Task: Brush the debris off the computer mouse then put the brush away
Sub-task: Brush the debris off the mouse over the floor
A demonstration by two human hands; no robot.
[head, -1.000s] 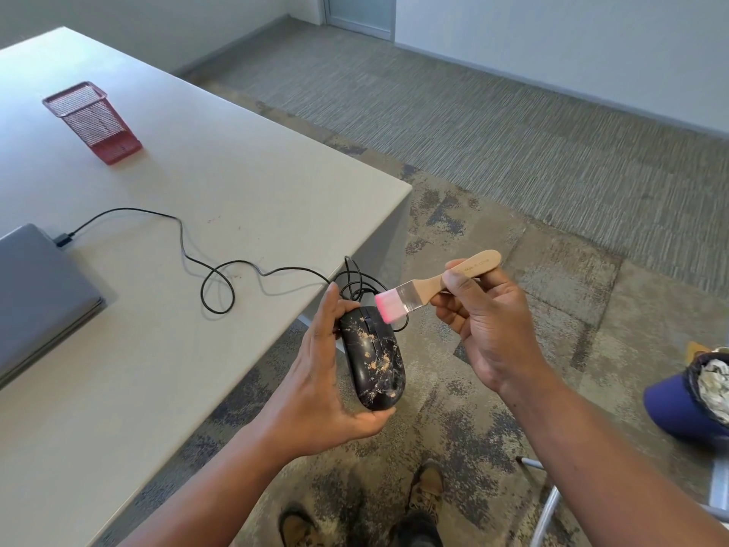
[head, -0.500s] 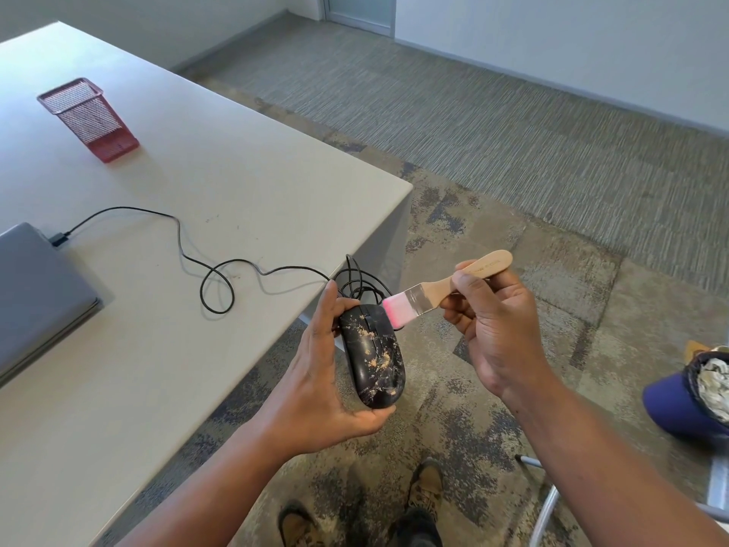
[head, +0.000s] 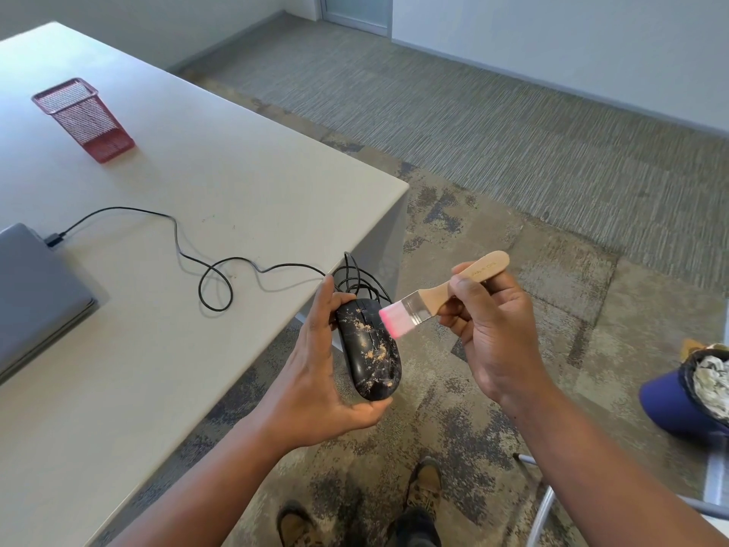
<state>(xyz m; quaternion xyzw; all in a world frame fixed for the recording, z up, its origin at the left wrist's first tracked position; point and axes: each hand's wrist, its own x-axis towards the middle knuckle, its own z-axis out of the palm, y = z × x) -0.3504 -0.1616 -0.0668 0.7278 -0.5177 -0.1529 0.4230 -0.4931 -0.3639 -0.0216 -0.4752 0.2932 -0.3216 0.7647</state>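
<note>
A black wired computer mouse (head: 369,351) speckled with tan debris is held by my left hand (head: 315,373) just off the table's edge, above the floor. My right hand (head: 493,329) grips the wooden handle of a small brush (head: 442,298) with pink bristles. The bristles touch the right side of the mouse's upper half, near the scroll wheel. The mouse's black cable (head: 213,274) loops across the table to a closed grey laptop (head: 35,298).
A red mesh pen holder (head: 85,118) stands at the far left of the white table (head: 197,191). A blue bin (head: 686,392) holding crumpled paper sits on the carpet at the right. A chair's metal frame (head: 544,503) and my shoes are below.
The brush has slid down and right along the mouse's top, from its front end to beside the scroll wheel. My left hand holds the mouse nearly still.
</note>
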